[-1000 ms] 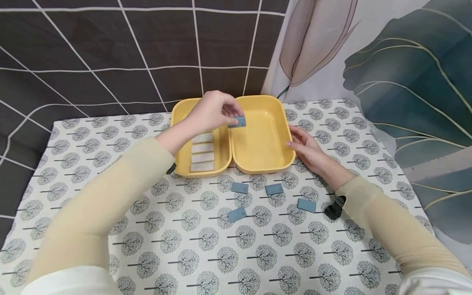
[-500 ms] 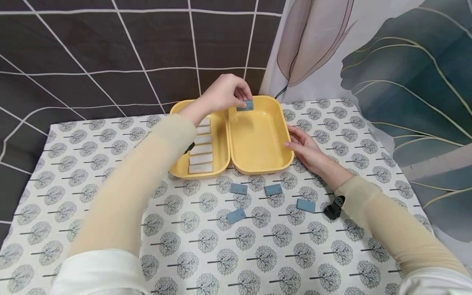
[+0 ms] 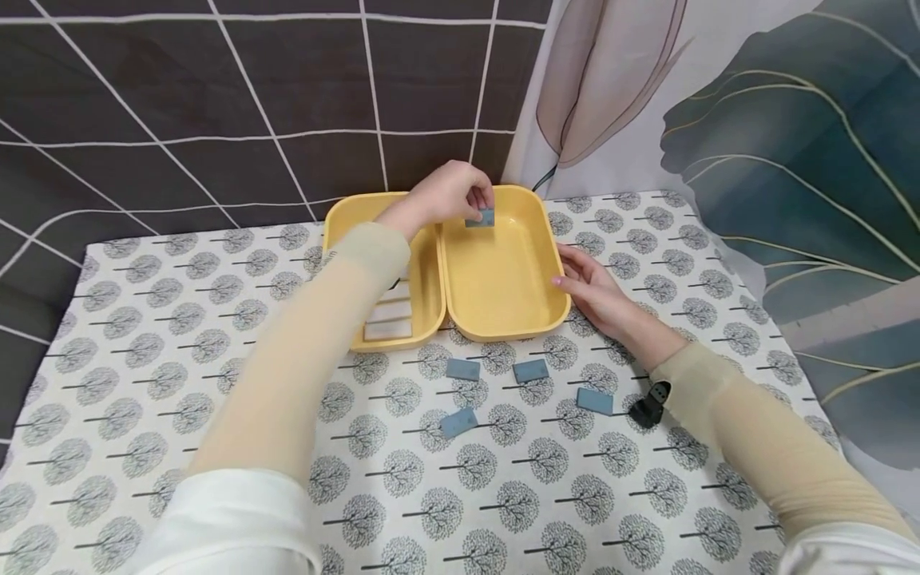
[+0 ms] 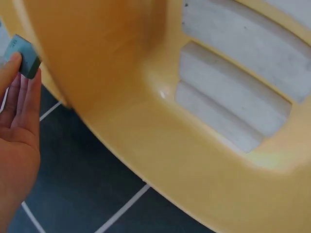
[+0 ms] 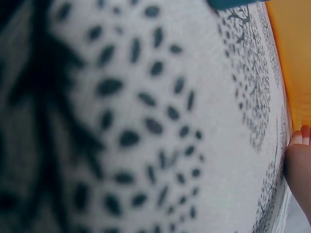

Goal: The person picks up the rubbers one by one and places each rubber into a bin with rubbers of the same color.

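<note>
My left hand [image 3: 454, 192] pinches a small blue rectangular block [image 3: 481, 218] between thumb and fingers, over the far left part of the yellow box's right half [image 3: 503, 275]. In the left wrist view the block [image 4: 24, 57] shows small printed marks, with the thumb pressed on one face. A row of white blocks [image 3: 388, 328] lies in the box's left half [image 3: 433, 307], partly covered by my left forearm. At the right wall, my right hand [image 3: 595, 291] holds the box with its thumb at the rim and fingers along the outside.
Several blue blocks lie loose on the tree-patterned cloth [image 3: 402, 479] in front of the box: one block [image 3: 463, 369], another block [image 3: 530, 370], a third block [image 3: 595, 401] and a nearer block [image 3: 458, 423]. A dark gridded backdrop [image 3: 302, 96] stands behind.
My left hand, with the blue block pinched, has moved right and away from me over the box's right half, then slightly lower. My right hand stays at the right wall.
</note>
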Motion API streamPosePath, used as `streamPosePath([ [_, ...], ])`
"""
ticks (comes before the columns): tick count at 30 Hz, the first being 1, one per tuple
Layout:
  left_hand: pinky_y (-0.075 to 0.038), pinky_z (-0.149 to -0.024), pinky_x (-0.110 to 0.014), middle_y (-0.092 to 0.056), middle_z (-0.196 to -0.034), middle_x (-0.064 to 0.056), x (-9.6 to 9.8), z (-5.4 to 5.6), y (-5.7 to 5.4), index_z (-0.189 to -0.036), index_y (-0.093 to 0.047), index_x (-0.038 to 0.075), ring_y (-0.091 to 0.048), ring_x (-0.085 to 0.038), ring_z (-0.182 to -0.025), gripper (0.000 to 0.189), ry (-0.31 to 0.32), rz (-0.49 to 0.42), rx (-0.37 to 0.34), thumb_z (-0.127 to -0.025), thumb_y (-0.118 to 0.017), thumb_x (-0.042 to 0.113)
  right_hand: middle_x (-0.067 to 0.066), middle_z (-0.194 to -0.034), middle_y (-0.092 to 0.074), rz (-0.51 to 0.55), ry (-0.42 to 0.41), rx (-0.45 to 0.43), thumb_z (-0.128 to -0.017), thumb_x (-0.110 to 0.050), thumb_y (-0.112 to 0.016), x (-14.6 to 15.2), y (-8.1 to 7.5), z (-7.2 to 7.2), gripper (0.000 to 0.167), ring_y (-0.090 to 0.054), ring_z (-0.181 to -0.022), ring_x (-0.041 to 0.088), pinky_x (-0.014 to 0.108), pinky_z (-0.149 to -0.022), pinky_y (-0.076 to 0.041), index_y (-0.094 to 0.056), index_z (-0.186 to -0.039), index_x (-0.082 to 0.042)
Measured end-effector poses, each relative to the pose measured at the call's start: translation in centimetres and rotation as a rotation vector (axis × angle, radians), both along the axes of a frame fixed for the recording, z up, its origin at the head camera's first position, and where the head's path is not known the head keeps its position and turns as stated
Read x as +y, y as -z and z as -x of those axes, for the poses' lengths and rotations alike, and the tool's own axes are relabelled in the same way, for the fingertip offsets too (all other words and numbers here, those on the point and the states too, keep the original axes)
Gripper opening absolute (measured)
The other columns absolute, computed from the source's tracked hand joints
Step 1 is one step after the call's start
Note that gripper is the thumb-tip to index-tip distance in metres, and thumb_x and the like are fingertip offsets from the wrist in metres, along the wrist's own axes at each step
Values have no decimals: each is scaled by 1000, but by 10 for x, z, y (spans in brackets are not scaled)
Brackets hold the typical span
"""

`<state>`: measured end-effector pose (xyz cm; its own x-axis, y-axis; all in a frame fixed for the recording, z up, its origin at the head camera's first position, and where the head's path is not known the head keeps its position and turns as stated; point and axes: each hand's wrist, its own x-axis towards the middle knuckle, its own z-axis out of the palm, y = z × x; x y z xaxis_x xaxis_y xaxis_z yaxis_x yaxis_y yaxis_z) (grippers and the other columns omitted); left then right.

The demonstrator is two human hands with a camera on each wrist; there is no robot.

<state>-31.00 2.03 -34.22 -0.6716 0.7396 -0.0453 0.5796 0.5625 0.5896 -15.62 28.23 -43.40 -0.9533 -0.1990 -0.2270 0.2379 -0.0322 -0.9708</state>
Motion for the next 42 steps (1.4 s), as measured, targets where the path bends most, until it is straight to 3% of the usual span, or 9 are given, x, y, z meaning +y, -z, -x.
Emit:
streamPosePath([
  [6, -59, -96, -31, -75, -108, -18, 1, -2, 10, -105, -74, -3, -71, -27, -103, 15, 42, 71, 18, -91, -73, -8, 23, -171, -25, 9, -5, 5, -101, 6, -51, -4, -1, -1, 71, -51, -132, 6, 13, -110, -51, -23, -166, 1],
  [14, -58, -100, -35, -75, -112, -18, 3, -1, 16, -108, -74, -2, -70, -28, -106, 17, 90, 136, 32, -92, -71, -8, 24, -170, -27, -18, -13, 10, -100, 5, -52, -6, -2, -2, 72, -48, -141, 15, 14, -112, -50, -22, -166, 2],
  [20, -58, -101, -35, -75, -114, -18, 5, -2, 21, -109, -74, -2, -69, -28, -107, 17, 93, 140, 23, -93, -72, -7, 23, -171, -27, -34, -10, -3, -101, 4, -52, -5, -3, -6, 73, -46, -145, 19, 14, -113, -49, -20, -166, 2],
  [28, -59, -100, -35, -76, -114, -19, 11, -2, 26, -109, -75, -3, -70, -29, -107, 18, 92, 127, 35, -92, -71, -9, 24, -169, -27, -23, -6, 1, -101, 5, -51, -4, -3, -7, 72, -51, -132, 7, 13, -111, -50, -21, -166, 3],
  [42, -59, -103, -36, -76, -114, -18, 15, -5, 31, -111, -75, -3, -70, -28, -108, 18, 69, 147, 24, -94, -68, -7, 27, -168, -27, -12, -7, 12, -100, 5, -51, -3, -4, -10, 72, -54, -129, 6, 13, -110, -52, -20, -165, 4],
])
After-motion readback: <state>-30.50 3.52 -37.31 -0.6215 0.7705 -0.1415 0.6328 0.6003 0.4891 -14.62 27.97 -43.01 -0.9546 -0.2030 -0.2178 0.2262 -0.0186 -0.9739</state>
